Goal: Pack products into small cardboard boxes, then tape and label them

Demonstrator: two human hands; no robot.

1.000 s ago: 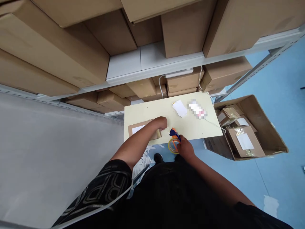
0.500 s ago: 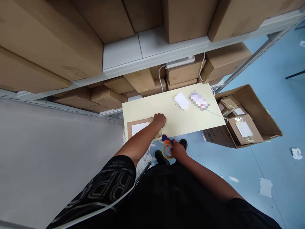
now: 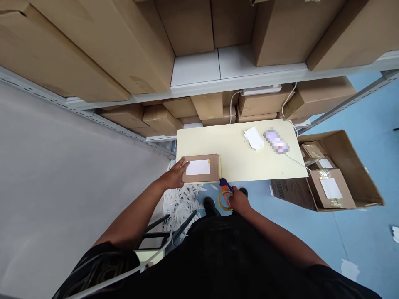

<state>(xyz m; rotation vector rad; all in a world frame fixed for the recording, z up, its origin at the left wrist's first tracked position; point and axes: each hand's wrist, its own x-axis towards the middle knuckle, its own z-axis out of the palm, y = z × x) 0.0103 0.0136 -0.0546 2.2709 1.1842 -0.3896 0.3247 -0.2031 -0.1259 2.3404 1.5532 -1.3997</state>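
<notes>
Fingers (image 3: 182, 164) of the left hand (image 3: 175, 177) lie spread and flat on the left end of the one box (image 3: 201, 168), gripping nothing. The right hand (image 3: 240, 200) is curled tight round the one tape gun (image 3: 225, 192), just off the table's (image 3: 243, 160) near edge.

The box lies flat at the table's near left corner. Its long axis runs left to right along that edge, and its one white label (image 3: 198, 167) faces up. The gun's long axis runs from the right hand up and left. Its blue nose points at the box's near right corner and is touching it or just short of it; I cannot tell which. One yellow roll sits in the gun.

Farther right on the table lies a small sheaf of papers (image 3: 254, 138). One open carton (image 3: 358, 166) on the floor holds at least three parcels.
</notes>
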